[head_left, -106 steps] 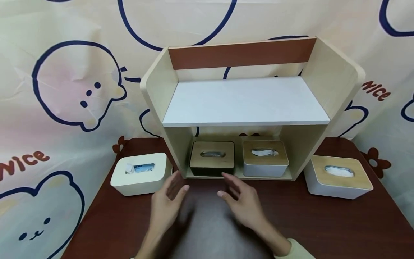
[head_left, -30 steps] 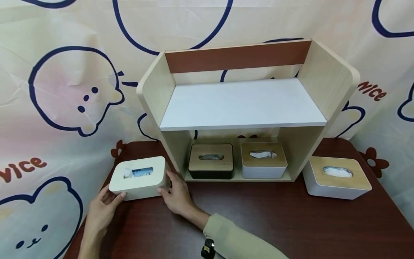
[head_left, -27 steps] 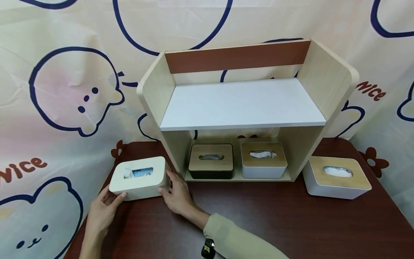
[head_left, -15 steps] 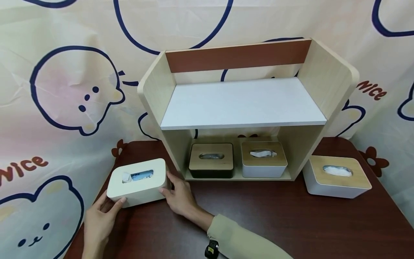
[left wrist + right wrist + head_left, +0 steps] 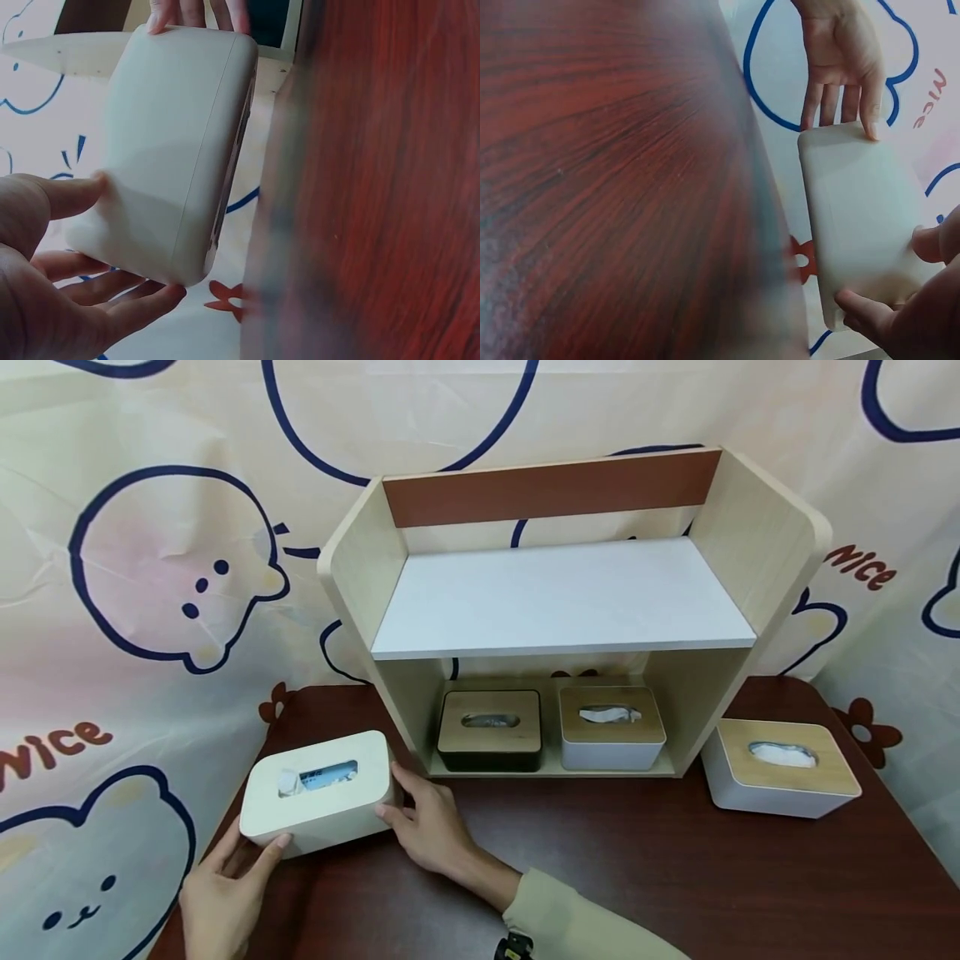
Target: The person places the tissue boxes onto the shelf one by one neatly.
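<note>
Head view: left hand (image 5: pixel 225 893) and right hand (image 5: pixel 435 822) grip opposite ends of cream tissue box (image 5: pixel 330 810), held above bench (image 5: pixel 600 860), beside shelf unit (image 5: pixel 562 597). Smooth ends could slip if either pinch loosens; wide swing might clip shelf unit.

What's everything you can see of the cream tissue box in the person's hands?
The cream tissue box looks plastic: rectangular, rounded corners, a thin seam along its side. Its oblong top opening shows white tissue and blue packaging. It's held opening up, slightly turned, clear of the table, left of the shelf. The left hand and right hand grip opposite ends.
</note>
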A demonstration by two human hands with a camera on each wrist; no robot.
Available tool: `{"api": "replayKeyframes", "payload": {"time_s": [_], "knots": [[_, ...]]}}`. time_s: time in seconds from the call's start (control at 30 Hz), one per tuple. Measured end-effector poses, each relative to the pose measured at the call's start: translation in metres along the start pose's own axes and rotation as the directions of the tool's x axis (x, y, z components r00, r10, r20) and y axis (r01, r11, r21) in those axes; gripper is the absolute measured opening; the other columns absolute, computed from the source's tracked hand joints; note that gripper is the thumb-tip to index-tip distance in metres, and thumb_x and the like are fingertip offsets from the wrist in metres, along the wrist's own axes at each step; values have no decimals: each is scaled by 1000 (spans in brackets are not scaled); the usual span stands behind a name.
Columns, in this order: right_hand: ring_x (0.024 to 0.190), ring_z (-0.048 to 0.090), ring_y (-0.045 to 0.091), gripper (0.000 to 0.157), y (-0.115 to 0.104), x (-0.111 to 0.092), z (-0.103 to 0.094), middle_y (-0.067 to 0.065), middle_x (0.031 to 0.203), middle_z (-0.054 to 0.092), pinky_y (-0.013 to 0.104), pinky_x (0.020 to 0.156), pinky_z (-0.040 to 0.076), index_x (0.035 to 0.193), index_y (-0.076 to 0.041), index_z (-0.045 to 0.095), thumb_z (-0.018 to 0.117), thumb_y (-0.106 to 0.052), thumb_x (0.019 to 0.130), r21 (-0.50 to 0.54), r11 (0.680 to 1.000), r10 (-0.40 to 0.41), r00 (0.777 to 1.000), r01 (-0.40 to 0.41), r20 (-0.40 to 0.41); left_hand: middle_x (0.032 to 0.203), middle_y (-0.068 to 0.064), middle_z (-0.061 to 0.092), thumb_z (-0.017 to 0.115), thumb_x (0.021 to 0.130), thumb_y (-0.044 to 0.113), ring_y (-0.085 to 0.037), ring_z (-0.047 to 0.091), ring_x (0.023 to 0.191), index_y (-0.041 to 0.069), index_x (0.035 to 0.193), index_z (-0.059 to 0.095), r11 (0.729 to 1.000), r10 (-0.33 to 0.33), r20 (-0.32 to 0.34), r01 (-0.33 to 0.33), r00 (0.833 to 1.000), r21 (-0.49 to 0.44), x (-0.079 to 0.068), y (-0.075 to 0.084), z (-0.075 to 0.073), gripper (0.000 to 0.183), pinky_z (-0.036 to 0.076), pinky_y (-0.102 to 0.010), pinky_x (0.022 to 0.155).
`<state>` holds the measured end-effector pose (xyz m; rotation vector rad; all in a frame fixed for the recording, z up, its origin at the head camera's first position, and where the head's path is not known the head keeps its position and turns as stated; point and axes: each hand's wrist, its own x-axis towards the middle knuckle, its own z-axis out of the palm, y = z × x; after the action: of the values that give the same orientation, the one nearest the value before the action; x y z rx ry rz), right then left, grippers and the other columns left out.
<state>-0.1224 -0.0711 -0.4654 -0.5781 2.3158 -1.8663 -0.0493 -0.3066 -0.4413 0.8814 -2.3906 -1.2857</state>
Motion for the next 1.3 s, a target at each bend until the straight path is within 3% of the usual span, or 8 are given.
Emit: {"api": "replayKeyframes", "payload": {"time_s": [0.4, 0.63, 0.77, 0.93, 1.0, 1.07, 1.2, 1.3], "knots": [[151, 49, 25, 65, -17, -24, -27, 17, 165, 49, 23, 100, 60, 161, -3, 45, 71, -24, 106, -18, 999, -43, 998, 43, 42, 160, -23, 51, 86, 94, 22, -53, 58, 136, 13, 162, 47, 999, 22, -17, -21, 1000, 34, -32, 12, -7, 80, 40, 7, 62], [151, 48, 23, 65, -23, -38, -44, 14, 166, 47, 29, 102, 60, 162, -4, 45, 71, -26, 106, -3, 1000, -28, 998, 28, 49, 159, -21, 53, 89, 91, 25, -52, 57, 137, 10, 159, 52, 999, 49, -33, -49, 998, 19, -48, 18, -5, 79, 40, 8, 64], [150, 49, 22, 65, -26, -44, -56, 16, 166, 48, 28, 101, 60, 161, -3, 46, 72, -22, 105, 0, 999, -34, 999, 34, 38, 158, -20, 55, 89, 91, 22, -50, 57, 138, 10, 158, 53, 997, 74, -3, -74, 997, 23, -55, 24, -1, 78, 44, 6, 68], [150, 48, 23, 65, -27, -51, -72, 17, 166, 46, 26, 100, 60, 161, -2, 45, 73, -20, 104, -6, 999, -32, 999, 32, 16, 157, -19, 57, 91, 89, 17, -45, 61, 136, 8, 156, 56, 989, 147, 23, -147, 989, 8, -62, 35, 7, 76, 56, -7, 75], [150, 49, 23, 65, -28, -54, -77, 17, 166, 47, 25, 99, 60, 161, -2, 45, 73, -18, 104, -6, 1000, -27, 1000, 27, 3, 155, -19, 59, 91, 89, 15, -36, 63, 135, 9, 155, 57, 984, 178, 26, -178, 984, -7, -64, 38, 11, 75, 57, -8, 77], [150, 49, 24, 65, -28, -56, -82, 18, 165, 47, 25, 98, 60, 160, -1, 46, 74, -17, 103, -7, 1000, -21, 1000, 21, -11, 154, -16, 62, 91, 88, 13, -14, 65, 132, 11, 154, 59, 979, 201, 26, -201, 979, -24, -67, 42, 16, 73, 52, 0, 74], [148, 50, 28, 65, -28, -60, -93, 21, 163, 49, 26, 96, 61, 158, 1, 48, 75, -16, 102, -20, 1000, -21, 999, 20, -44, 151, -16, 64, 90, 88, 8, 24, 54, 113, 11, 152, 61, 963, 260, 31, -257, 965, -79, -72, 48, 26, 70, 50, 2, 76], [142, 57, 33, 64, -27, -65, -101, 24, 161, 50, 27, 94, 62, 157, 1, 49, 76, -16, 102, -33, 999, -19, 997, 17, -73, 149, -17, 65, 89, 88, 5, 31, 51, 107, 10, 151, 62, 950, 300, 44, -294, 953, -107, -75, 53, 32, 69, 52, 1, 78]]}}
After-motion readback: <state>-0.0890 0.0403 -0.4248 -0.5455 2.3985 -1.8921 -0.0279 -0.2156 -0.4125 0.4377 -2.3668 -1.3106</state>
